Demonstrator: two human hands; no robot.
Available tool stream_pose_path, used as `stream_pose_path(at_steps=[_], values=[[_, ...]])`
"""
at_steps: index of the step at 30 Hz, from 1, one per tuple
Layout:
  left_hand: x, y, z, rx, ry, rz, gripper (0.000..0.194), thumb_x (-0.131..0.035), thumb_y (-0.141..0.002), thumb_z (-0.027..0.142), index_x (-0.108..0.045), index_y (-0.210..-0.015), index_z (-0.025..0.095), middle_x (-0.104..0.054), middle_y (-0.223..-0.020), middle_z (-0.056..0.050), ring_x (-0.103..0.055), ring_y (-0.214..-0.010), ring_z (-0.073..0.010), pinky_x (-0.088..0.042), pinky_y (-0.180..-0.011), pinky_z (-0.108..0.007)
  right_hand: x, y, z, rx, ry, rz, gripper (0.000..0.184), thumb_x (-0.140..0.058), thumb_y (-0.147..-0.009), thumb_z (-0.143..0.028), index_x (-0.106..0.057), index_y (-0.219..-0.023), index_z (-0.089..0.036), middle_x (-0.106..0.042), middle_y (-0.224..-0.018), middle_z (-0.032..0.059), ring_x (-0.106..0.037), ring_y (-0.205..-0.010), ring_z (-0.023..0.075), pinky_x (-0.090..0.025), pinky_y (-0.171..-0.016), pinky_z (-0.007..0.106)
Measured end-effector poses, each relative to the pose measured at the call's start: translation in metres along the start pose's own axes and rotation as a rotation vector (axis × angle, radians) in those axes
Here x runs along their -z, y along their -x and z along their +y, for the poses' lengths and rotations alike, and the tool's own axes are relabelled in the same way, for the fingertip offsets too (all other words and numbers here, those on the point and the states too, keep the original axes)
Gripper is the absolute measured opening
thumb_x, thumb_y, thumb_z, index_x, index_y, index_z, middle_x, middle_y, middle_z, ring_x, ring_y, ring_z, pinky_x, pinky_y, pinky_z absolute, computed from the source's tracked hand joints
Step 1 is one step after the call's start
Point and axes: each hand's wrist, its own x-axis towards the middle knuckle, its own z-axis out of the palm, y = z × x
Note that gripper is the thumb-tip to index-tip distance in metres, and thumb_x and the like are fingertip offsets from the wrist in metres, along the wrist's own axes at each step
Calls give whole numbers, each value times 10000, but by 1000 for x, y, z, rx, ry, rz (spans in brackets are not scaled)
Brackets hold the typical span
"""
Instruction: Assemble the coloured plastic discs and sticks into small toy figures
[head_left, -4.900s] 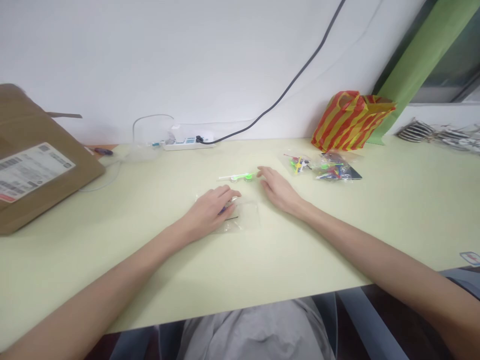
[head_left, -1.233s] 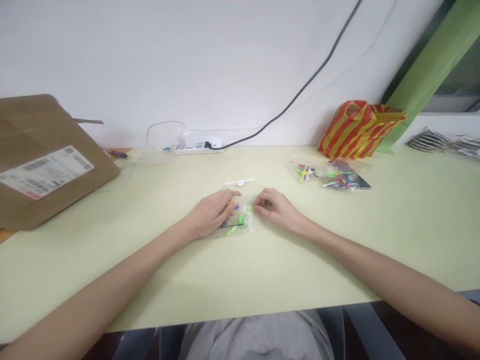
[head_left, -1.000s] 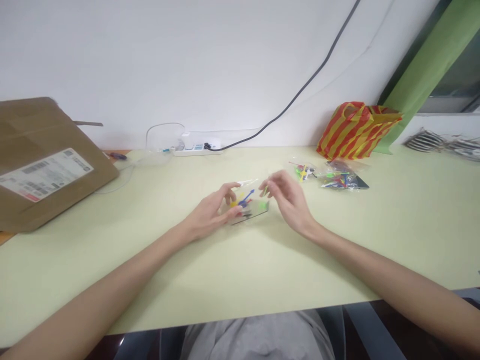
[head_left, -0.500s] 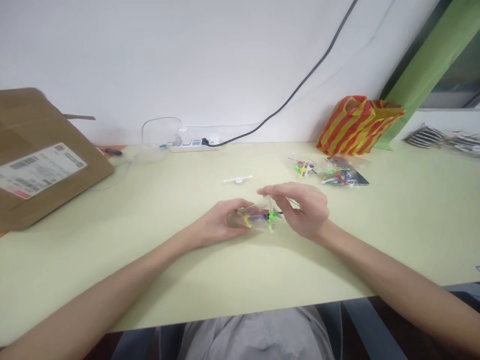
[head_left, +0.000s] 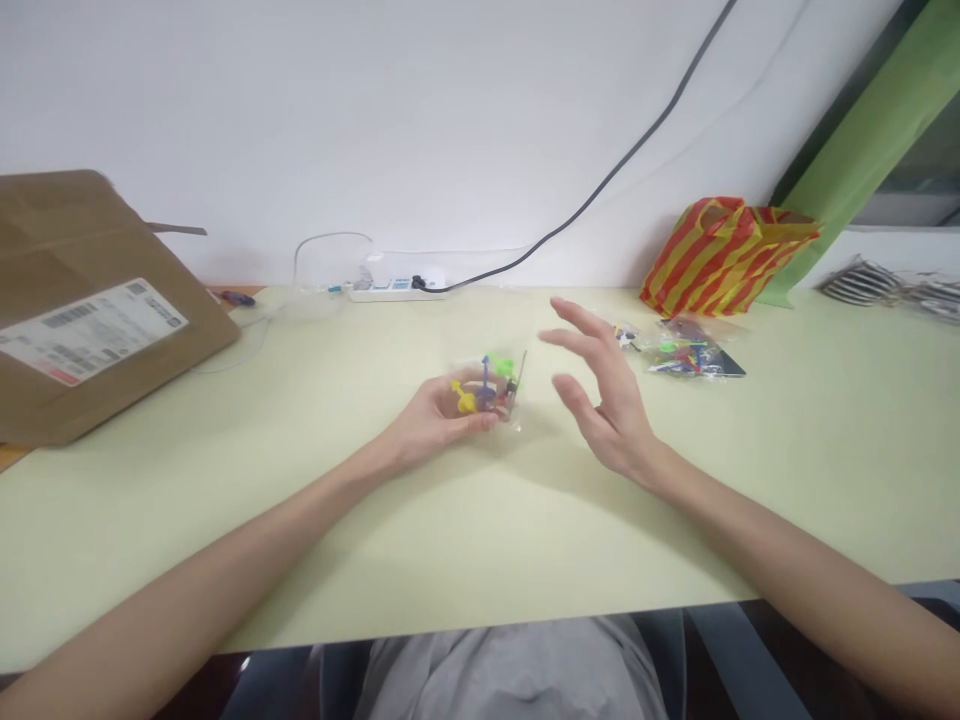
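Observation:
A clear plastic bag [head_left: 486, 392] with small yellow, blue and green plastic pieces in it is in my left hand [head_left: 429, 425]. The fingers and thumb close round the bag from the left, a little above the table. To its right, my right hand [head_left: 600, 400] is raised with its fingers spread and nothing in them. A gap separates it from the bag. The small white piece that lay behind my hands earlier is hidden behind the held bag.
Further bags of coloured pieces [head_left: 682, 358] lie at the back right, before a red-and-yellow striped bag [head_left: 727, 258]. A cardboard box [head_left: 97, 320] stands at the left. A power strip [head_left: 394, 290] with a black cable [head_left: 592, 210] lies along the wall.
My right hand has come off the bag, moving right and opening its fingers. My left hand has lifted and tilted the bag slightly up and to the left.

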Motion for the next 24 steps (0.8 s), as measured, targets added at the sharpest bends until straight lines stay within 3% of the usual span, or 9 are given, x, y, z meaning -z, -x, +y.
stream_pose_path(at_steps=[3, 6, 9, 12, 15, 19, 24], values=[[2, 1, -2, -16, 1, -47, 519, -762, -883, 394, -597, -1330, 189, -719, -1190, -126, -690, -1106, -269, -538, -1004, -431, -1, 0, 0, -32, 69, -107, 406, -565, -1023, -372, -495, -1418, -312, -317, -1647, 104, -294, -1532, 316, -345, -1209, 584], [1, 2, -3, -14, -29, -81, 613, -747, -891, 386, -505, -1438, 251, -688, -1252, -118, -661, -1161, -272, -543, -995, -444, -4, 1, -1, -55, 70, -112, 545, -580, -1016, -371, -368, -1517, -330, -325, -1634, 119, -304, -1524, 304, -377, -1189, 570], [0, 2, -4, -33, -20, -96, 733, -759, -877, 383, -409, -1515, 299, -587, -1437, -138, -591, -1292, -300, -529, -1025, -465, -5, 0, 0, -42, 72, -41, 332, -551, -1027, -305, -517, -1357, -313, -476, -1495, 123, -448, -1418, 296, -442, -1126, 540], [0, 1, -3, -40, -57, -127, 672, -738, -896, 395, -451, -1491, 267, -563, -1473, -152, -550, -1343, -311, -481, -1084, -483, -2, -2, 2, -25, 70, 43, 94, -549, -1016, -234, -614, -1074, -267, -597, -1237, 109, -589, -1198, 272, -499, -1022, 496], [0, 1, 0, -28, -71, -152, 551, -660, -957, 419, -492, -1457, 260, -616, -1417, -131, -586, -1302, -292, -465, -1097, -483, 1, -3, -1, 14, 62, 45, 97, -551, -1000, -186, -617, -977, -254, -620, -1078, 89, -617, -1018, 244, -524, -898, 446], [0, 2, -1, -12, -73, -133, 523, -631, -980, 433, -492, -1466, 301, -577, -1475, -103, -603, -1292, -279, -523, -1033, -425, 2, -2, -7, 69, 43, 122, 99, -572, -972, -157, -604, -957, -250, -585, -903, 54, -580, -817, 201, -506, -734, 370], [-1, 2, -7, -78, -244, -75, 561, -676, -948, 452, -516, -1456, 273, -547, -1503, -102, -539, -1369, -279, -415, -1177, -465, 1, 0, -5, -145, -100, 97, 90, -527, -1014, -214, -503, -935, -250, -419, -684, -44, -413, -545, 111, -359, -504, 261]])
